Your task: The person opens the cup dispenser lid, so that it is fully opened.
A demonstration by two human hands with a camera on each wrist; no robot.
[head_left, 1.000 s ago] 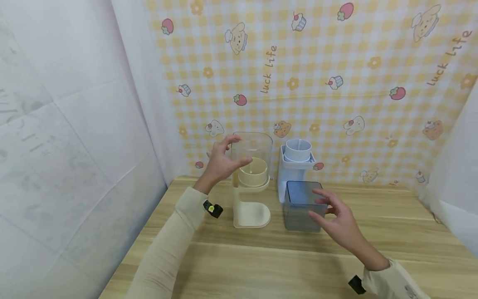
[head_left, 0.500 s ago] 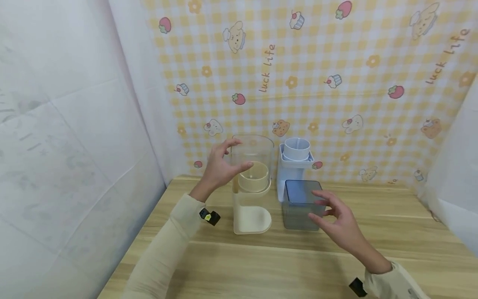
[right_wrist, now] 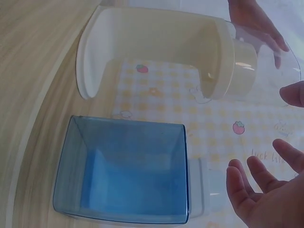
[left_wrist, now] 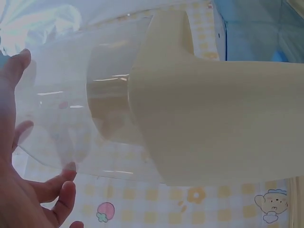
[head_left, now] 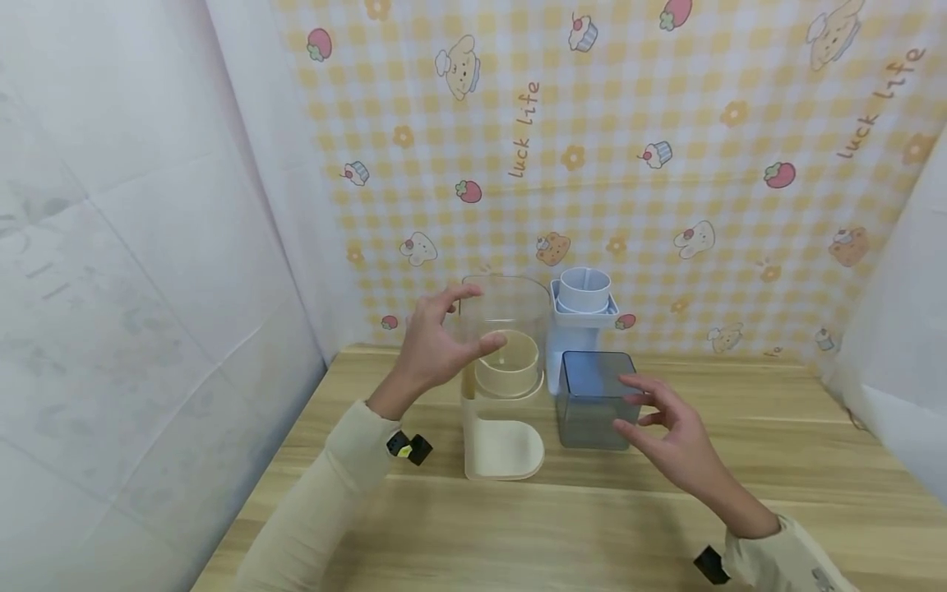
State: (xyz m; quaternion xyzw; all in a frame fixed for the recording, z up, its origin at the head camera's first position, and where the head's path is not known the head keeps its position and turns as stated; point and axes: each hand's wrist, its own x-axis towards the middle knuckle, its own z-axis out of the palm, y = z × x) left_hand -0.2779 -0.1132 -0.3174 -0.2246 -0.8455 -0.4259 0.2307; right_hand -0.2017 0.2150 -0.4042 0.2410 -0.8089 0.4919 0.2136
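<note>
A cream stand (head_left: 509, 452) with a round base carries a cream ring (head_left: 506, 381) and a clear cylinder (head_left: 510, 308) on top. My left hand (head_left: 432, 345) grips the cylinder near its rim; the left wrist view shows thumb and fingertips on opposite sides of the clear wall (left_wrist: 52, 102). To the right stands a smoky transparent square box (head_left: 595, 423), open at its top and bluish in the right wrist view. Beside this box my right hand (head_left: 673, 440) is held with relaxed, slightly bent fingers and holds nothing; in the right wrist view it is apart from the box.
Behind the box stands a pale blue stand (head_left: 571, 339) with a round cup (head_left: 584, 289) in its upper frame. A yellow checked cloth (head_left: 629, 197) hangs at the back of the wooden table (head_left: 533, 534), and white sheeting (head_left: 133, 271) hangs at the left.
The cream stand with its clear cylinder has come nearer along the table, my left hand moving with it. My right hand and the square box have hardly moved. The head view has tilted slightly.
</note>
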